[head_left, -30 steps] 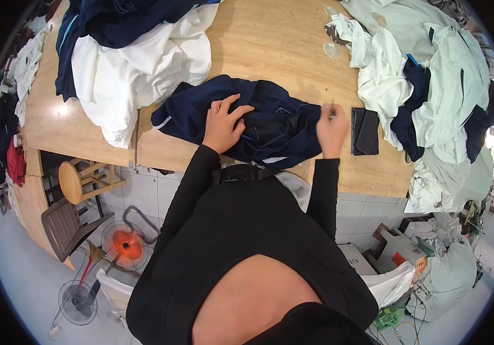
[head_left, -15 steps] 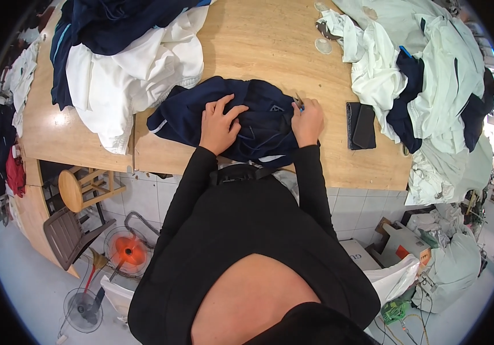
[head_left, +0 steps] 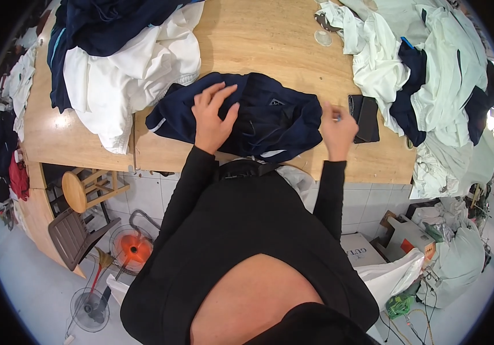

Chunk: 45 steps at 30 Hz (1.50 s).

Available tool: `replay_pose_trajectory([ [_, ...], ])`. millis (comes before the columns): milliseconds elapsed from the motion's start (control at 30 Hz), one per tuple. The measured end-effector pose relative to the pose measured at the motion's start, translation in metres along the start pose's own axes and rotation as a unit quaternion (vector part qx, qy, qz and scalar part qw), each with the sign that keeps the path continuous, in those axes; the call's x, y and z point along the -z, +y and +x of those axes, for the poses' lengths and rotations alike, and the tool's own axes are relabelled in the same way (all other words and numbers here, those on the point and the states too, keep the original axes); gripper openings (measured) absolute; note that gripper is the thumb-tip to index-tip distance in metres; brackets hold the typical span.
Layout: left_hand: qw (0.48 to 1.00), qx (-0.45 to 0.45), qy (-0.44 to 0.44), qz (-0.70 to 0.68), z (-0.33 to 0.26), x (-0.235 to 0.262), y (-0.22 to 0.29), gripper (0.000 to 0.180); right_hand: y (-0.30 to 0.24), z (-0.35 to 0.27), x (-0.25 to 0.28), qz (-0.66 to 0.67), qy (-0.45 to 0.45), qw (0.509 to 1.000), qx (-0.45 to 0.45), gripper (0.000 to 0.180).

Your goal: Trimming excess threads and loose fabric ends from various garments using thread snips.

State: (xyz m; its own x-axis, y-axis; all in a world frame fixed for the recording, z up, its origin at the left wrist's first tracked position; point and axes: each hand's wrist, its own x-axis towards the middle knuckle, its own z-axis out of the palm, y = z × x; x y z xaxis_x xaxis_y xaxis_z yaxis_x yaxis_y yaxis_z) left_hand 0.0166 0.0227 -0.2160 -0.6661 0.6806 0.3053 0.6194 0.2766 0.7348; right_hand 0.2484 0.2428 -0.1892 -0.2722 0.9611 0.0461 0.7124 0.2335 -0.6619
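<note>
A dark navy garment point(head_left: 264, 118) with a drawstring and a small pale logo lies bunched on the wooden table point(head_left: 258, 40) in front of me. Over its left part is my left hand point(head_left: 212, 115), fingers apart and a little bent, holding nothing; whether the fingertips touch the cloth is hard to tell. My right hand point(head_left: 339, 129) is just off the garment's right edge, closed and somewhat blurred. Small thread snips point(head_left: 336, 117) are in its grip, mostly hidden by the fingers.
A folded dark cloth point(head_left: 365, 118) lies beside my right hand. White clothing point(head_left: 135, 75) is heaped at the left, with navy clothing point(head_left: 103, 26) on top. More pale garments point(head_left: 448, 75) pile up at the right. Below the table's left side stand a wooden stool point(head_left: 75, 191) and an orange fan point(head_left: 133, 250).
My right hand has moved right, away from the garment's edge, with the snips in it. My left hand has shifted slightly left and its fingers have lifted.
</note>
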Motion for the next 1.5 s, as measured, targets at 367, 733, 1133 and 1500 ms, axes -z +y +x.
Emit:
replay_pose_trajectory([
  [367,0.988,0.154,0.002,-0.029,0.003,-0.006,-0.049,0.016,0.051,-0.017,-0.038,0.001,-0.197,0.979,-0.047,0.041],
  [733,0.514,0.369,-0.041,-0.773,0.012,0.116,-0.034,0.031,0.037,-0.015,0.061,0.733,-0.198,0.624,-0.187,0.007],
  [1133,0.516,0.19,0.032,-0.834,0.002,0.149,-0.028,0.045,-0.021,-0.015,0.117,0.721,-0.19,0.638,-0.192,0.012],
  [1500,0.544,0.162,0.081,-0.819,-0.002,0.15,-0.016,0.038,-0.028,-0.02,0.121,0.689,-0.133,0.69,-0.177,0.016],
])
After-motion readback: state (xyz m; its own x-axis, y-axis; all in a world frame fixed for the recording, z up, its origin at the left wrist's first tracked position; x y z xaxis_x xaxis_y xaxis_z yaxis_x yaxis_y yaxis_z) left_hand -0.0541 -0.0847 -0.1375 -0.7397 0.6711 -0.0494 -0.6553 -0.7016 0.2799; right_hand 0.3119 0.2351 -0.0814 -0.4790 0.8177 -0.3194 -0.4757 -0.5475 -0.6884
